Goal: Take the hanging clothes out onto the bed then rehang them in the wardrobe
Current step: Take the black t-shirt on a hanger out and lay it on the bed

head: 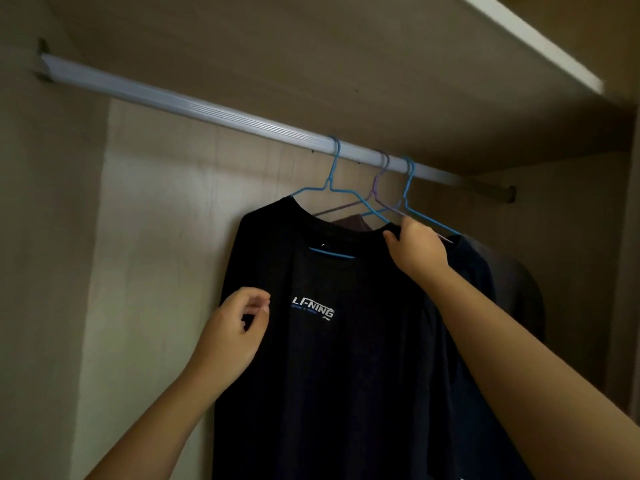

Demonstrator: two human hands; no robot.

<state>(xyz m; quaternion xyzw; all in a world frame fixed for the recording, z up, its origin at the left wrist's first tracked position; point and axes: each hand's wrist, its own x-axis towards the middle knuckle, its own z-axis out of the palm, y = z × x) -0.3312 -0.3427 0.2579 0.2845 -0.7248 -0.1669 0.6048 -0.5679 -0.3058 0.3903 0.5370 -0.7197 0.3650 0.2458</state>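
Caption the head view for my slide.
Right hand grips the black T-shirt at its collar; left hand near its sleeve.

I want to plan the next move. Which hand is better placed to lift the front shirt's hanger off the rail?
Probably the right hand: it grips the shirt at the collar, beside the hanger, nearer the rail. The left hand is lower, at chest height.

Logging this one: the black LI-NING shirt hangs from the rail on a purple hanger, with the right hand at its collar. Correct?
Not quite. The head view shows the black shirt on a blue hanger; the purple hanger is hooked behind it. The rest holds: it hangs from the rail, right hand at its collar.
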